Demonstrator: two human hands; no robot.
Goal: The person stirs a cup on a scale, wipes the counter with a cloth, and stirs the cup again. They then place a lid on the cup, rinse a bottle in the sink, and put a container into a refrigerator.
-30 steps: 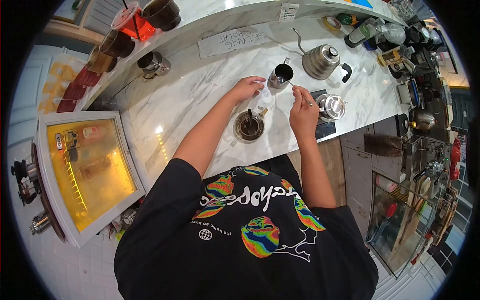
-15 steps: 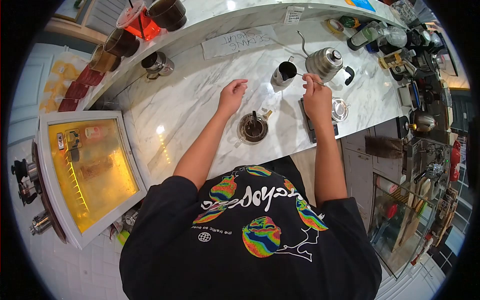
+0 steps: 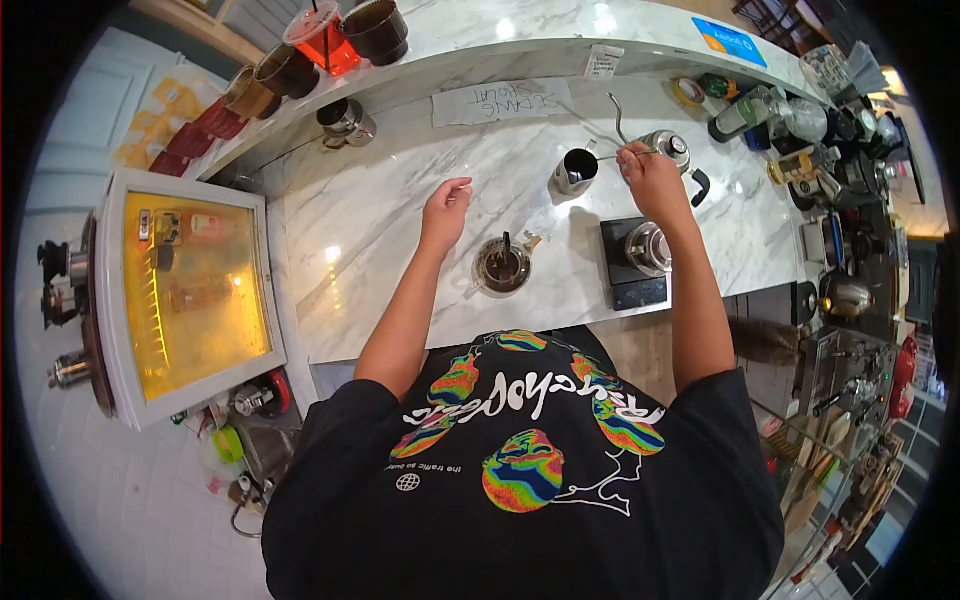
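My right hand point(image 3: 648, 176) pinches a thin metal spoon point(image 3: 612, 156) whose tip points at a small steel pitcher point(image 3: 575, 170) on the marble counter point(image 3: 400, 200). My left hand point(image 3: 446, 208) hovers over the counter, fingers loosely curled, holding nothing. Between my arms stands a glass cup of dark coffee point(image 3: 502, 265) with a stick in it. Behind my right hand sits a gooseneck kettle point(image 3: 672, 148). Below that hand a small lidded steel pot point(image 3: 648, 247) rests on a black scale point(image 3: 632, 262).
A lit yellow display case point(image 3: 190, 285) stands at the left. Drink cups point(image 3: 330, 40) line the raised ledge. A handwritten paper sign point(image 3: 500, 100) lies at the back of the counter. Bottles, jars and coffee gear point(image 3: 810, 150) crowd the right end.
My right hand lifted the spoon from near the lidded pot up to the pitcher's far side. My left hand let go of the pitcher and drew back to the left. The view shifted.
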